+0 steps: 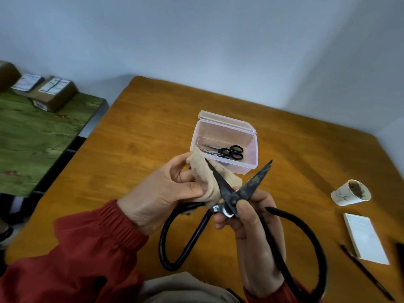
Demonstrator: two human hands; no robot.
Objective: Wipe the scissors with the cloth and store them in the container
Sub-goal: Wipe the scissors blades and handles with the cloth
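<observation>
We see the left hand [166, 189] pressing a beige cloth [207, 178] to one blade of large black scissors [229, 206] — opened wide, gripped by the right hand [251, 226] — above the counter [142, 127].

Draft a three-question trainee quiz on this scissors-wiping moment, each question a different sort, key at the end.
1. Fill in: the clear container already holds a small black-handled pair of ____.
2. Which hand holds the cloth against a blade of the large scissors? A. left B. right C. neither
3. True or false: the large scissors' blades are closed together.
Key: 1. scissors. 2. A, the left hand. 3. False: the blades stand apart, and the right hand grips near the pivot.
</observation>
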